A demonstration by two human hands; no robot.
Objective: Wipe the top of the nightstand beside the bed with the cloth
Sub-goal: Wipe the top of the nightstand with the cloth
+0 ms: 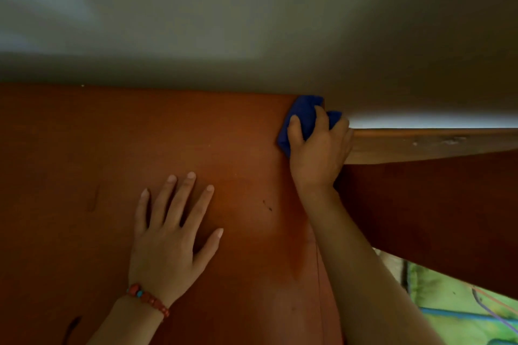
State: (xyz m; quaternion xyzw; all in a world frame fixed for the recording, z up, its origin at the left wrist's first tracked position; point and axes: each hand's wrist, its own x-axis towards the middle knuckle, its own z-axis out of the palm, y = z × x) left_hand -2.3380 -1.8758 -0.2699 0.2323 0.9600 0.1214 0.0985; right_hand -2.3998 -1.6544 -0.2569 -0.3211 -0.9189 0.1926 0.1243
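Observation:
The nightstand top (pixel 98 148) is a reddish-brown wooden surface that fills the lower left and middle of the head view. A blue cloth (pixel 304 113) is bunched at its far right corner, against the wall. My right hand (pixel 319 154) grips the cloth and presses it down there. Flat on the wood near the middle rests my left hand (pixel 171 235), fingers spread and holding nothing, with a red bead bracelet at the wrist.
A pale wall (pixel 252 22) rises directly behind the nightstand. To the right stands the wooden bed headboard (pixel 434 145), darker below. Green patterned bedding (pixel 462 314) shows at the lower right. Small dark marks (pixel 267 206) dot the wood.

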